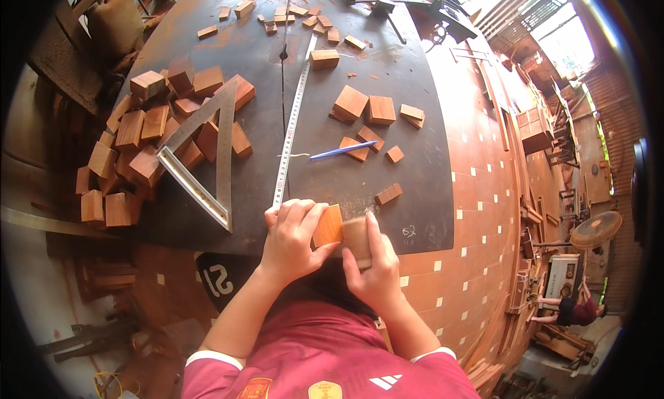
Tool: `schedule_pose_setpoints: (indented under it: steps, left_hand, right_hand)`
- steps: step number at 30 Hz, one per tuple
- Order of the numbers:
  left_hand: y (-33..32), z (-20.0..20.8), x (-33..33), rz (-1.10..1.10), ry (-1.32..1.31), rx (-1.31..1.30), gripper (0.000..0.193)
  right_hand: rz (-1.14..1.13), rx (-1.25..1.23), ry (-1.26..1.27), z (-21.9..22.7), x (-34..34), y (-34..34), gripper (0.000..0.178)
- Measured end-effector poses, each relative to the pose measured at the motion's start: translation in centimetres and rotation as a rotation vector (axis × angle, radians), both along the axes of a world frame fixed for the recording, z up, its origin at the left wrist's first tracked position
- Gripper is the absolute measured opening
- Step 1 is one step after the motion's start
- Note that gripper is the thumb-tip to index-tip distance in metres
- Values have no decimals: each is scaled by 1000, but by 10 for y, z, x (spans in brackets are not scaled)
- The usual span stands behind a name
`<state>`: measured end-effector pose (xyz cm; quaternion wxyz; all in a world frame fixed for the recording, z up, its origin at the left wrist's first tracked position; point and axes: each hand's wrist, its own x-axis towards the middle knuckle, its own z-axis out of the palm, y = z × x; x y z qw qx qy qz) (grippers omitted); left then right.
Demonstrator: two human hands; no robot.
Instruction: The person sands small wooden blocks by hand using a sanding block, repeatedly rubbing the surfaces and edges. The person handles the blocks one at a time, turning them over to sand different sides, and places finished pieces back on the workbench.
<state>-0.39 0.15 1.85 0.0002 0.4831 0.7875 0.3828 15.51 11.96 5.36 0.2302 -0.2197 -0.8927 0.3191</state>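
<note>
My left hand [294, 236] is closed round an orange-brown wood block [329, 225] at the near edge of the dark table. Right beside that block, my right hand [375, 264] grips a duller brown wood block [355, 240] between thumb and fingers. The two blocks sit side by side, touching or nearly so. Just beyond my left hand is the near end of a white measuring strip [294, 122]. A small wood block [388, 194] lies past my right hand, and a blue pen [342, 150] rests farther out on the tabletop.
A heap of reddish wood blocks [130, 129] fills the table's left side, with a metal set square [225, 150] leaning against it. More blocks [351, 103] and scraps lie ahead. A tiled floor [470, 212] runs along the right; another person [579, 310] is far off there.
</note>
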Motion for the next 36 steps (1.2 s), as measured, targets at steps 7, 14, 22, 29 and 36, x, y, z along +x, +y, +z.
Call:
schedule_pose_setpoints:
  steps: [7, 14, 22, 29, 36]
  left_hand:
    - [0, 3, -3, -20, 7, -14, 76]
    - [1, 2, 0, 23, 95, -51, 73]
    - [3, -18, -2, -51, 124, -24, 61]
    - [4, -11, 4, -78, 166, -28, 66]
    - [1, 6, -1, -78, 182, -69, 78]
  right_hand:
    - [-25, -23, 42, -6, -31, 16, 77]
    - [-38, -31, 111, -8, -2, -3, 82]
    - [-106, -134, -37, -22, -23, 7, 81]
    - [-194, -246, 155, -17, -1, 10, 82]
    - [-133, -119, 171, -4, 0, 30, 59]
